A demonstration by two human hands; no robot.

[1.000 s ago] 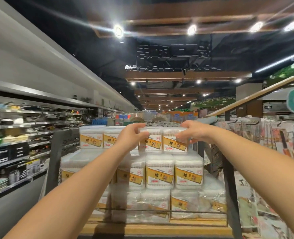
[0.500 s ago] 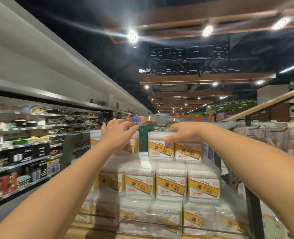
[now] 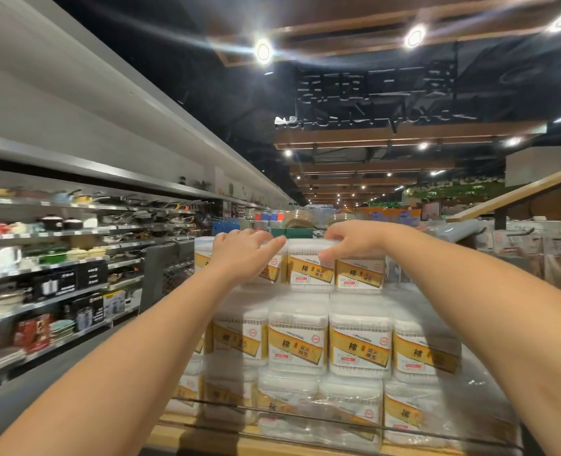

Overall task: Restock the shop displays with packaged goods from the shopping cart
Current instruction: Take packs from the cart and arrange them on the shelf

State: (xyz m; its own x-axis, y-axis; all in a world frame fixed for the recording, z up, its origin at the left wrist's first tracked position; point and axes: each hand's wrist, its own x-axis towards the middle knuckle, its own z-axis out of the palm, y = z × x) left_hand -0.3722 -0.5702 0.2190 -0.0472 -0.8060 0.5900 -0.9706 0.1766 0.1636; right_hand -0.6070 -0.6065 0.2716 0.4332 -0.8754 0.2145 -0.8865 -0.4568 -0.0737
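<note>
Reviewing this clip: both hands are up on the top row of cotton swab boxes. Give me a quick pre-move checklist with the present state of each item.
1. Left hand on a top-row box: ok, draped over it.
2. Right hand on the top row of boxes: ok, fingers curled over the top edge.
3. Top row level: ok.
4. Middle row squarely under it: ok.
5. Front rail keeping the bottom row in: ok.
6. Space behind the top row: cannot tell.

The light wooden display shelf (image 3: 206, 444) carries clear plastic boxes of white cotton swabs with gold labels (image 3: 297, 343), stacked in three tiers behind a thin rail along its front edge.
</note>
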